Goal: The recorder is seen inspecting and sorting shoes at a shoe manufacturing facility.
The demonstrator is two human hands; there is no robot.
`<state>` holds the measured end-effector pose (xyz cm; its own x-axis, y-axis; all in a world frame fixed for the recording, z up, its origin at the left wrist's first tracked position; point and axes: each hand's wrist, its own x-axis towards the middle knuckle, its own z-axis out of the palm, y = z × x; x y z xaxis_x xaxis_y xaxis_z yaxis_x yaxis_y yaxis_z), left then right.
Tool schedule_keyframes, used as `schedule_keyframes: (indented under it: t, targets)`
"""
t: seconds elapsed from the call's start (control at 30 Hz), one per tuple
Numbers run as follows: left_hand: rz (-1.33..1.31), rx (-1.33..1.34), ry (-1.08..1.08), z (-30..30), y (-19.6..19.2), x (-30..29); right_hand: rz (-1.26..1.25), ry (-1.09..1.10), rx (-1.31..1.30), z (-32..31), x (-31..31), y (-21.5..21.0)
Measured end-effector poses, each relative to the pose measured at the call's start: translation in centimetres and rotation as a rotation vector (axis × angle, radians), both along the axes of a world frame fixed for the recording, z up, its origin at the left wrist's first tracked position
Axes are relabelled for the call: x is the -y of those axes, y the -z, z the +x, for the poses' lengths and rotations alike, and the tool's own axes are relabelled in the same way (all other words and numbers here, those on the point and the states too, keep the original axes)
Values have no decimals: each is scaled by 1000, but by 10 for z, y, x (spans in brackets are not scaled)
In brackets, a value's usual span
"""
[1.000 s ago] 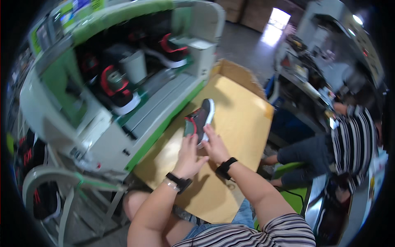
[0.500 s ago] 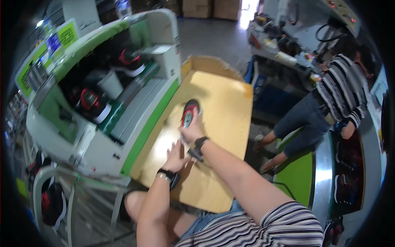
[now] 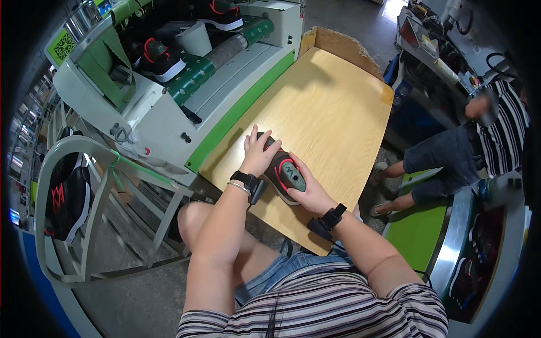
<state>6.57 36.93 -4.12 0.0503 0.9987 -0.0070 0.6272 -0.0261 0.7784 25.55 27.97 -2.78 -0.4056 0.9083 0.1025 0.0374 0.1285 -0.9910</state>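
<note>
Plainly, the right hand [image 3: 311, 191] holds a dark shoe [image 3: 279, 170] by its heel end over the tan tabletop [image 3: 332, 112]; the left hand [image 3: 259, 156] spreads across its toe, grip unclear. Even support should prevent twisting.

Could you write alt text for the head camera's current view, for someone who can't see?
A person's right hand grips a dark, red-trimmed shoe near the heel, the left hand touching its toe, over a wood-grain board. Left: a white-and-green machine holding similar shoes; right: another person in a striped top.
</note>
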Motion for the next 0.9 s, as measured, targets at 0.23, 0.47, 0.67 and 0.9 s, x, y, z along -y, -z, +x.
schedule_keyframes:
  t: [0.23, 0.47, 0.67, 0.9]
  targets:
    - [62, 20, 1, -9, 9, 2, 77, 4, 22, 0, -1, 1]
    - [158, 31, 46, 9, 11, -4, 99, 44, 69, 16, -2, -4]
    - [165, 7, 14, -16, 14, 10, 181, 7, 46, -4, -1, 11]
    - [134, -10, 5, -9, 9, 9, 203, 21, 22, 3, -2, 5]
